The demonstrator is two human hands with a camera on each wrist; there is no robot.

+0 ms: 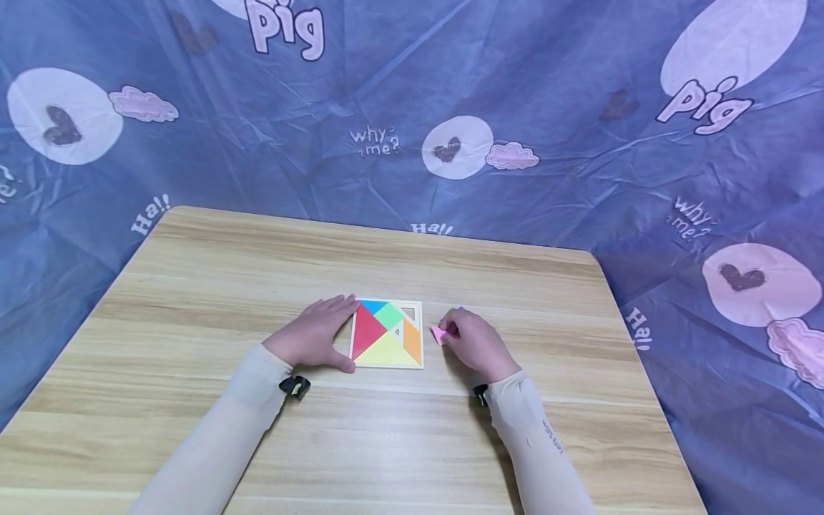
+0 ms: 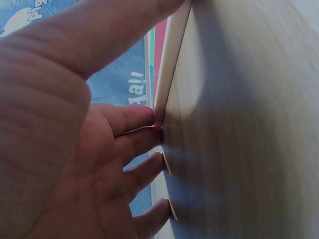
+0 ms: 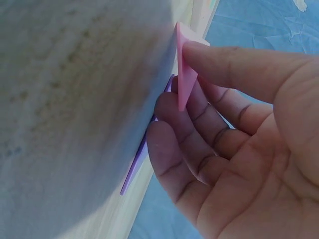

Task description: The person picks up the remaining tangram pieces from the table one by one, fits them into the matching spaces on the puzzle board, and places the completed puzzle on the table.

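A square wooden tangram tray (image 1: 389,367) lies on the table with red (image 1: 368,333), blue (image 1: 371,305), green (image 1: 389,315), yellow (image 1: 389,352) and orange (image 1: 412,341) pieces in it. Two triangular gaps show between them. My left hand (image 1: 315,332) rests along the tray's left side, thumb at the near corner, extended fingertips at the far one. Just right of the tray, my right hand (image 1: 478,345) pinches a pink triangle piece (image 3: 187,69) between thumb and fingers, tilted on edge. A purple piece (image 3: 134,167) lies on the table behind those fingers, partly hidden.
The wood-grain table (image 1: 360,443) has rounded far corners. A blue printed cloth (image 1: 386,86) hangs behind it and along its right side. Dark wrist-worn devices (image 1: 295,387) sit at both sleeve cuffs.
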